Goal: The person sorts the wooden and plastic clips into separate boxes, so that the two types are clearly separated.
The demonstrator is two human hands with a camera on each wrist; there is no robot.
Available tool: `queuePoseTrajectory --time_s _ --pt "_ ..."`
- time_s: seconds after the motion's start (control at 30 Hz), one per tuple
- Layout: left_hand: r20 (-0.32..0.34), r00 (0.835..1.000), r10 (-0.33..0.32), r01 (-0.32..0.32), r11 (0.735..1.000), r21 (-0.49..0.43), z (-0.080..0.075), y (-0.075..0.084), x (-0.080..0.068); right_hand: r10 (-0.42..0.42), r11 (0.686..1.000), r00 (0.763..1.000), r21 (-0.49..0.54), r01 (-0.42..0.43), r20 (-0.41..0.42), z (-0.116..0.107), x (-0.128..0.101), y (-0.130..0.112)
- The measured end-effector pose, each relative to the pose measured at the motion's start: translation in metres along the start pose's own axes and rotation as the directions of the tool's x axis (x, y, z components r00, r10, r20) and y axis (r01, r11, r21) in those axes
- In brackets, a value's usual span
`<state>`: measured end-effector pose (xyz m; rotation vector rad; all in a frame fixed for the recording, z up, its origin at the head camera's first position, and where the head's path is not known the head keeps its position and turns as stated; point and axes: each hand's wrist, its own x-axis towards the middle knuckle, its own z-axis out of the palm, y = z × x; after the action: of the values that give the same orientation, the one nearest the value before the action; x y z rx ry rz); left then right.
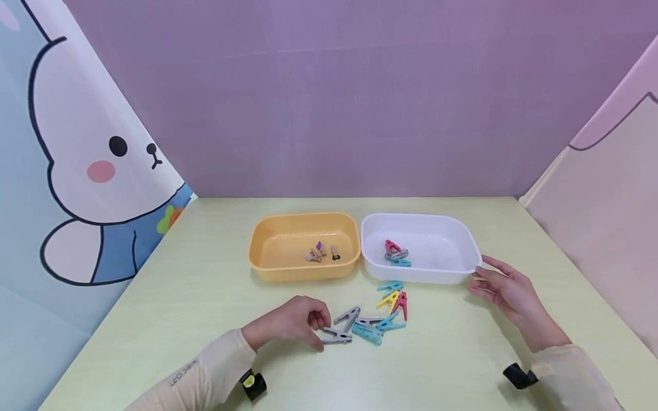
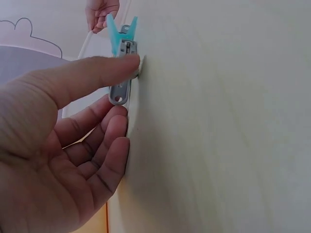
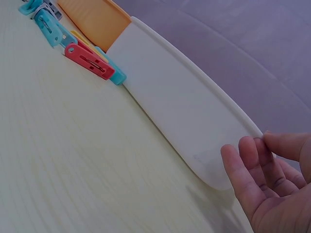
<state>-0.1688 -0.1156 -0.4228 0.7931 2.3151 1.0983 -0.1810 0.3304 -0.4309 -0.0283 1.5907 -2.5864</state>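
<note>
My left hand [image 1: 295,322] pinches a grey clothespin [image 1: 337,337] at the left end of a loose pile, thumb and forefinger about its handles. In the left wrist view the thumb crosses over this grey clothespin [image 2: 119,92]. Beside it lie more grey clothespins [image 1: 348,315] and blue ones [image 1: 367,333]. A yellow clothespin [image 1: 388,299], a red clothespin [image 1: 402,305] and another blue one lie nearer the white basin [image 1: 421,275]. My right hand [image 1: 511,294] holds that basin's right front corner, thumb at the rim [image 3: 204,73] and fingers against the outer wall.
Inside the white basin are a red clothespin [image 1: 392,246], a grey one and a blue one. An orange basin [image 1: 303,274] stands against its left side, with several small wooden clips [image 1: 315,256] in it. A purple backdrop [image 1: 329,103] rises behind the table [image 1: 411,377].
</note>
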Motion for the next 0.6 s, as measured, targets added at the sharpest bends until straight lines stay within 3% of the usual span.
queuePoseTrajectory --time_s 0.27,0.6 --pt "-0.009 1.000 0.012 -0.012 1.000 0.010 -0.0002 -0.0021 -0.0006 0.006 1.000 1.000 0.005 -0.006 -0.013 -0.0002 0.0011 -0.0006" --pt "-0.015 0.999 -0.030 0.029 0.999 -0.044 -0.0046 -0.0039 -0.0018 0.008 1.000 1.000 0.002 -0.008 -0.021 -0.0004 0.0006 -0.0005"
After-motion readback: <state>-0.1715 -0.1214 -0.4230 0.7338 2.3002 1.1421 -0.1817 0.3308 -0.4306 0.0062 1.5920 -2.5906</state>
